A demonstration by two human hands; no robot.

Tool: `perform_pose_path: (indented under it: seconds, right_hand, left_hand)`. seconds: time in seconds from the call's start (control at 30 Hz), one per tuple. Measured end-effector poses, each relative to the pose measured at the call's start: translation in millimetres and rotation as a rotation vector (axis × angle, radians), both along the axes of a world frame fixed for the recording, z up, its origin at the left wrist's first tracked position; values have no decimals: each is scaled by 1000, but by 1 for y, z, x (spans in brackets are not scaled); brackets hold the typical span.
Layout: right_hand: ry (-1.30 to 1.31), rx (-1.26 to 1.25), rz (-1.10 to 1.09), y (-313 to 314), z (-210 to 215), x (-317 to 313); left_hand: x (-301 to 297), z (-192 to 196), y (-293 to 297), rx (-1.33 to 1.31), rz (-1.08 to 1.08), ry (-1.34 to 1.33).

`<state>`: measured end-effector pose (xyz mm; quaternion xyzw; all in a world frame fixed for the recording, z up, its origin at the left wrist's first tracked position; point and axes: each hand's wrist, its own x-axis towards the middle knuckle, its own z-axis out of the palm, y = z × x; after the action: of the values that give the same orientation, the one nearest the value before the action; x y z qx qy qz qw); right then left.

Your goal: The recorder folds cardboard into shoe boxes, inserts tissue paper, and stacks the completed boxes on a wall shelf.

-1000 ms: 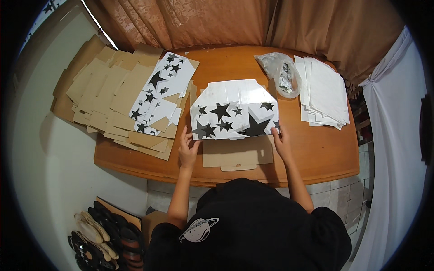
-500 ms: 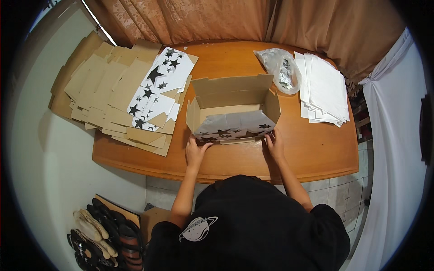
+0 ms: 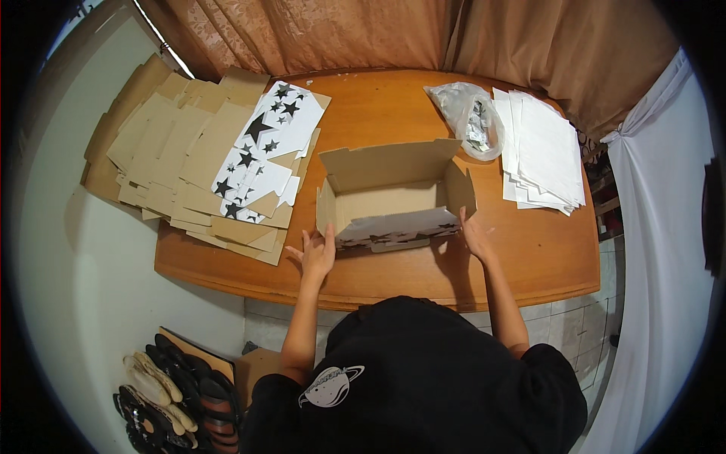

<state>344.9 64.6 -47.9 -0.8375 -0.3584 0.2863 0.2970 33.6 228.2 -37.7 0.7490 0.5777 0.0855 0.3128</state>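
An open-topped brown cardboard box (image 3: pixel 389 200) stands on the wooden table in front of me. White paper with black stars covers the outside of its front wall (image 3: pixel 397 227), and its back wall rises with a plain brown inner face. At the box's left front corner is my left hand (image 3: pixel 316 253), one finger up against the cardboard and the others spread outward. My right hand (image 3: pixel 476 238) touches the right front corner, its fingers stretched and apart. The undersides of both hands are hidden.
Flat cardboard pieces (image 3: pixel 166 147) are piled at the left, with a white star-printed sheet (image 3: pixel 257 147) on top. A clear plastic bag (image 3: pixel 469 117) and white paper sheets (image 3: pixel 541 147) lie at the back right of the wooden table (image 3: pixel 529 265). Shoes (image 3: pixel 178 386) stand lower left.
The box has shifted slightly toward me and to the right. Its star-covered front wall leans in less. My left hand's fingers have spread, and both hands have moved up along the corners.
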Motion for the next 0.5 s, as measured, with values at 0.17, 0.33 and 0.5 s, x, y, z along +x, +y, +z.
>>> perform_pose_path:
  seconds: [0.17, 0.33, 0.5]
  right_hand:
    - [440, -31, 235, -14, 39, 5]
    - [441, 121, 271, -27, 24, 0]
    - [142, 358, 260, -21, 38, -10]
  left_hand:
    - [-17, 14, -1, -255, -182, -59]
    - [-20, -14, -18, 96, -178, -225]
    - [-8, -13, -15, 953, -264, -469]
